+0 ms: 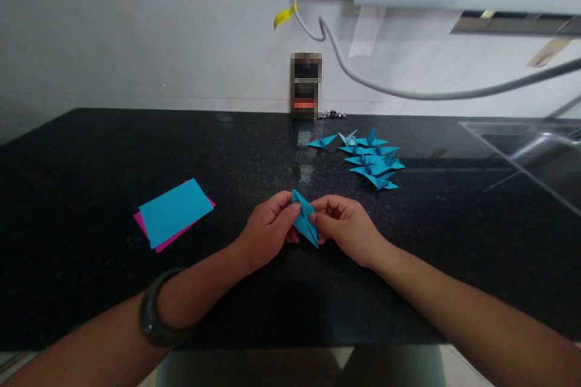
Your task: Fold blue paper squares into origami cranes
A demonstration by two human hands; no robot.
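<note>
A partly folded piece of blue paper, narrow and pointed at both ends, is pinched between both my hands over the black counter. My left hand grips its left side with thumb and fingers closed. My right hand pinches its right side, fingers curled. A dark bangle sits on my left forearm. Several finished blue paper cranes lie in a cluster behind my right hand.
A small stack of flat sheets, blue on top of pink, lies to the left. A small dark object stands against the white wall. A grey hose hangs across the back; a steel sink lies at right.
</note>
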